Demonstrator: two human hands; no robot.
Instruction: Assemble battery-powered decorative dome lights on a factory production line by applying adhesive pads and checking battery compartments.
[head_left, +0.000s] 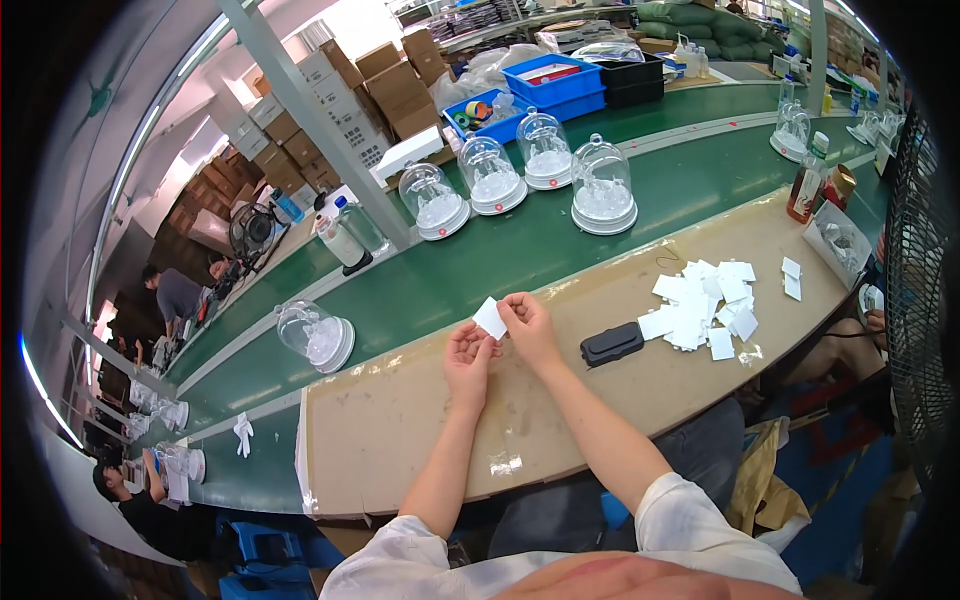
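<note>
A small white square card (pixel 490 318) is held up between my two hands over the brown board. My right hand (pixel 527 326) pinches its right edge with thumb and fingers. My left hand (pixel 468 358) is at the card's lower left, fingers curled, the thumb near its lower edge. To the right of my hands lies a black oblong case (pixel 612 345). Beyond it, a loose heap of white cards (pixel 692 308) spreads over the board, with a couple more cards (pixel 791 278) apart at the right.
Clear domes on white bases (pixel 604 190) stand on the green conveyor belt (pixel 400 300); another dome (pixel 318 338) leans at the left. A sauce-coloured bottle (pixel 806 180) stands at the board's right end. Blue bins (pixel 555 85) sit behind. A black fan guard (pixel 920 270) rises at right.
</note>
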